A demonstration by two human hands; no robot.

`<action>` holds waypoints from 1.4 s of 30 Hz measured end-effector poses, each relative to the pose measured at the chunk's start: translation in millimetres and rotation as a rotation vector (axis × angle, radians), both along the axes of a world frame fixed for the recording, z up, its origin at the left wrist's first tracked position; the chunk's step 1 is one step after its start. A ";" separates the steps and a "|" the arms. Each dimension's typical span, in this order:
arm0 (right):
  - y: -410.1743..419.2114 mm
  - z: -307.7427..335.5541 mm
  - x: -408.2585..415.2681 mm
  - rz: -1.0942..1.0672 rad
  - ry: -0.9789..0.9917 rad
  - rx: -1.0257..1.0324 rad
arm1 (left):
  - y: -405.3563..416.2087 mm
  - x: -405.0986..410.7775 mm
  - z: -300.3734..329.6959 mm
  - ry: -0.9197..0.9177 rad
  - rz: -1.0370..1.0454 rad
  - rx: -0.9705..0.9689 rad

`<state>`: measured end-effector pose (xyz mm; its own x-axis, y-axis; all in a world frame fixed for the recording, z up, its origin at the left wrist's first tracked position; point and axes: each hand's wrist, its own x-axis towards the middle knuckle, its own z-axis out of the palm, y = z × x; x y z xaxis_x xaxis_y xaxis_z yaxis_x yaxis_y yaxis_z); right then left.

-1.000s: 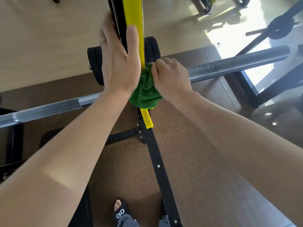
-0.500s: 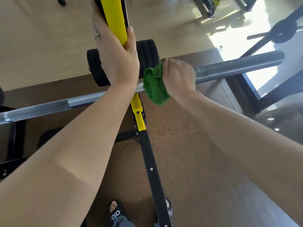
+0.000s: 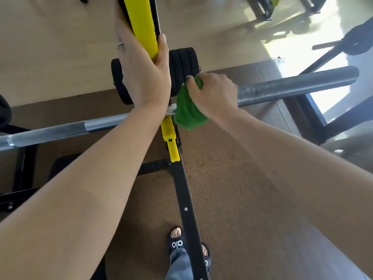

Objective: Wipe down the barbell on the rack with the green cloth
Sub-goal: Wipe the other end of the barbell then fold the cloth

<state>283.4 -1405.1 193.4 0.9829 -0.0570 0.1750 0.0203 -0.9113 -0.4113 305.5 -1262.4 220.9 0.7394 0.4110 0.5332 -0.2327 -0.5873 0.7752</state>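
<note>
Wiping this barbell [image 3: 292, 85] is easy going so far. It's a long steel bar, heavy and rigid, lying crosswise on the rack [image 3: 187, 199], so I'd guess it won't budge from a bit of rubbing. The metal looks smooth on the thick sleeve toward the right end and duller along the thinner shaft to the left, so I'd expect the cloth to slide on the sleeve and drag a little on the shaft.

The green cloth [image 3: 188, 110] is soft, light and bunched up, so the best hold is just wrapping it round the bar. That's what my right hand [image 3: 214, 93] is doing: fingers curled over the top of the bar, gripping the cloth against it just right of the upright, with a loose fold hanging below. My wrist is bent down, forearm reaching in from the lower right.

My left hand [image 3: 143, 73] is braced on the yellow upright [image 3: 144, 23], thumb on one side, fingers on the other, gripping it for balance, arm stretched forward.
</note>
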 end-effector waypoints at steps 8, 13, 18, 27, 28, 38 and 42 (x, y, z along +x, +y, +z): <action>35.2 20.7 40.2 -0.085 0.169 -0.222 | 3.7 -5.2 5.7 -0.013 -0.022 0.134; 41.8 16.1 13.2 0.125 0.051 -0.469 | 8.1 -3.5 5.9 0.029 -0.034 0.161; 30.4 16.7 -5.6 0.268 0.009 -0.422 | 24.0 -10.0 12.2 0.096 -0.142 0.241; -12.5 33.0 16.3 0.624 0.274 -0.306 | 80.0 -32.7 -50.7 0.595 -0.335 0.676; -8.2 34.1 18.5 0.606 0.283 -0.308 | 80.1 -30.6 -51.1 0.598 -0.362 0.689; 17.2 34.1 42.6 0.391 0.495 -0.148 | 77.2 -32.5 -46.3 0.669 -0.314 0.774; 10.7 34.9 32.2 0.499 0.408 -0.192 | 78.3 -32.3 -47.1 0.671 -0.303 0.775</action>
<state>315.6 -1394.3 228.4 0.8728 0.4167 -0.2541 0.3359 -0.8906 -0.3067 273.2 -1184.1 173.9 0.9932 -0.1150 0.0161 -0.1155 -0.9641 0.2392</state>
